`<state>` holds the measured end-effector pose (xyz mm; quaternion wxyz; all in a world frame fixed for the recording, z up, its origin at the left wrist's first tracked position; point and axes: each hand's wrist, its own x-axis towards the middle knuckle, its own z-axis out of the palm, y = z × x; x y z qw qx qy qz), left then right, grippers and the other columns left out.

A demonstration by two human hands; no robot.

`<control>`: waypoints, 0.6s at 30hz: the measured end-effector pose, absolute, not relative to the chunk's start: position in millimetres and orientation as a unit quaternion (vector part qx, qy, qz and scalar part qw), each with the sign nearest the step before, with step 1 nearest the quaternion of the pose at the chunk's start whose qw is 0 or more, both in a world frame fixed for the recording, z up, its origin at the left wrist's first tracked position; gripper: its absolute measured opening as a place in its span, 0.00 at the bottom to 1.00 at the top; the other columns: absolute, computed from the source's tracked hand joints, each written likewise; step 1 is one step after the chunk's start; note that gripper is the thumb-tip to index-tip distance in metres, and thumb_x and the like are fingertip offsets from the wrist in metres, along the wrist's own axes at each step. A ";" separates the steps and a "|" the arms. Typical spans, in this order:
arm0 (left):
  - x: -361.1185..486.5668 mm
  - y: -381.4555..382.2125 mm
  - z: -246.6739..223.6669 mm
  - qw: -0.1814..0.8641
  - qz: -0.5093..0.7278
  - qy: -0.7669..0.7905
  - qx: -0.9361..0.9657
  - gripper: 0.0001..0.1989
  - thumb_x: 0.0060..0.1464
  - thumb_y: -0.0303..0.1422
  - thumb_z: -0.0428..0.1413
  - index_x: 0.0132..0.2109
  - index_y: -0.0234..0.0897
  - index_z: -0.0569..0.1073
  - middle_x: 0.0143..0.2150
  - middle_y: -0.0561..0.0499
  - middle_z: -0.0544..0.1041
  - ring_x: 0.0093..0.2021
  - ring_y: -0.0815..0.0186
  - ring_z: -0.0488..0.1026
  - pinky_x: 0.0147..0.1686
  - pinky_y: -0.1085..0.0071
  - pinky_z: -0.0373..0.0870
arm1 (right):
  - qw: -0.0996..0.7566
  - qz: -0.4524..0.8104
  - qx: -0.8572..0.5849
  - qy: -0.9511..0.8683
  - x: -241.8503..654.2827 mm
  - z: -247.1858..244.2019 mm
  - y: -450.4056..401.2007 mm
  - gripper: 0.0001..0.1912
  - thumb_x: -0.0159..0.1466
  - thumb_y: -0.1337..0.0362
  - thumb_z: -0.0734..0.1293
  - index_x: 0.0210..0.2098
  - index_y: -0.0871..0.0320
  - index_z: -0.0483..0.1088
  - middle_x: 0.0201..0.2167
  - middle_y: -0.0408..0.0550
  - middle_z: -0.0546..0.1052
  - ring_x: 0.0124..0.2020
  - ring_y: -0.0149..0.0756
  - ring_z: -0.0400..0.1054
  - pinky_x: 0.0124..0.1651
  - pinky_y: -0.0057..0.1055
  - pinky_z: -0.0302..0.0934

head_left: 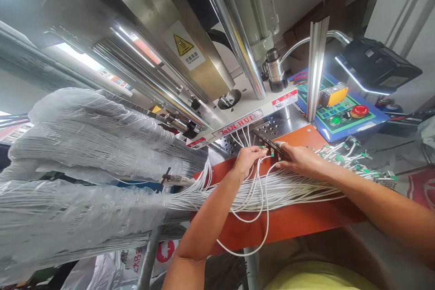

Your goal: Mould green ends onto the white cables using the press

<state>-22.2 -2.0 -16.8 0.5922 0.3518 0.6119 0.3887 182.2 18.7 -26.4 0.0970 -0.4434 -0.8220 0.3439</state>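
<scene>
My left hand [248, 159] pinches the end of a white cable [261, 181] that has a small green-tipped connector. Beside it my right hand [299, 159] grips the near end of a dark metal mould bar [268, 141], thumb on top. Several small green-and-metal connectors sit along this bar, and their white cables loop down over the bench edge. Part of the bar is hidden behind my fingers. Beneath both hands lies a thick bundle of white cables [292, 190] on the orange-red bench surface [306, 217].
A moulding press head [238, 122] hangs just beyond my hands, with a hot-surface label above. The control panel [353, 115] with its red stop button stands at right. Loose connector ends [360, 161] are piled at right. Plastic-wrapped cable bundles [84, 136] fill the left.
</scene>
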 end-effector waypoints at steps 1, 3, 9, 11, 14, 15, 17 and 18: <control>-23.9 0.5 -14.8 0.600 0.379 0.611 0.351 0.12 0.37 0.32 0.69 0.29 0.30 0.77 0.27 0.51 0.76 0.27 0.72 0.70 0.31 0.75 0.66 | 0.095 0.344 -0.444 -0.822 182.2 -26.5 18.7 0.22 0.61 0.50 0.64 0.51 0.53 0.61 0.36 0.49 0.77 0.37 0.46 0.72 0.32 0.31 0.57; -27.4 6.1 -12.1 0.608 0.355 0.618 0.350 0.12 0.35 0.31 0.69 0.26 0.31 0.75 0.24 0.53 0.74 0.26 0.73 0.68 0.30 0.75 0.63 | 0.092 0.343 -0.445 -0.822 182.3 -26.5 18.8 0.21 0.62 0.49 0.63 0.50 0.53 0.61 0.35 0.49 0.77 0.37 0.47 0.72 0.32 0.32 0.57; -32.3 18.2 -5.8 0.602 0.246 0.675 0.349 0.11 0.38 0.36 0.66 0.28 0.33 0.76 0.21 0.56 0.66 0.22 0.76 0.61 0.23 0.77 0.53 | 0.096 0.355 -0.440 -0.819 182.3 -25.8 19.4 0.20 0.62 0.49 0.63 0.48 0.52 0.61 0.35 0.48 0.77 0.37 0.45 0.72 0.32 0.31 0.56; -31.6 21.1 -4.3 0.608 0.216 0.684 0.341 0.11 0.39 0.36 0.65 0.30 0.32 0.78 0.18 0.58 0.62 0.19 0.78 0.54 0.20 0.78 0.47 | 0.101 0.360 -0.438 -0.817 182.2 -26.3 19.8 0.20 0.61 0.50 0.64 0.48 0.52 0.62 0.35 0.47 0.77 0.36 0.44 0.72 0.32 0.31 0.56; -31.9 26.3 -4.8 0.629 0.193 0.674 0.335 0.12 0.40 0.36 0.64 0.31 0.31 0.79 0.17 0.60 0.55 0.17 0.79 0.47 0.19 0.77 0.40 | 0.107 0.363 -0.437 -0.816 182.2 -27.5 20.3 0.21 0.61 0.51 0.64 0.49 0.53 0.62 0.35 0.48 0.77 0.36 0.45 0.72 0.32 0.31 0.56; -32.7 28.2 -5.7 0.639 0.188 0.668 0.332 0.12 0.40 0.36 0.63 0.31 0.31 0.79 0.17 0.61 0.53 0.17 0.79 0.45 0.19 0.77 0.38 | 0.109 0.364 -0.437 -0.815 182.3 -27.5 20.3 0.21 0.61 0.51 0.65 0.50 0.53 0.62 0.36 0.48 0.77 0.37 0.45 0.72 0.32 0.31 0.56; -34.7 31.8 -8.1 0.658 0.174 0.657 0.325 0.12 0.41 0.36 0.63 0.31 0.30 0.78 0.17 0.62 0.50 0.17 0.79 0.43 0.19 0.76 0.35 | 0.109 0.367 -0.435 -0.815 182.5 -26.4 20.2 0.22 0.61 0.51 0.65 0.51 0.53 0.62 0.37 0.49 0.78 0.37 0.45 0.72 0.33 0.31 0.56; -35.7 33.3 -9.3 0.665 0.167 0.653 0.322 0.12 0.42 0.36 0.62 0.31 0.30 0.78 0.17 0.62 0.49 0.17 0.78 0.42 0.19 0.75 0.34 | 0.107 0.368 -0.435 -0.815 182.7 -25.3 20.1 0.22 0.61 0.51 0.65 0.51 0.53 0.61 0.37 0.49 0.78 0.37 0.45 0.72 0.33 0.30 0.56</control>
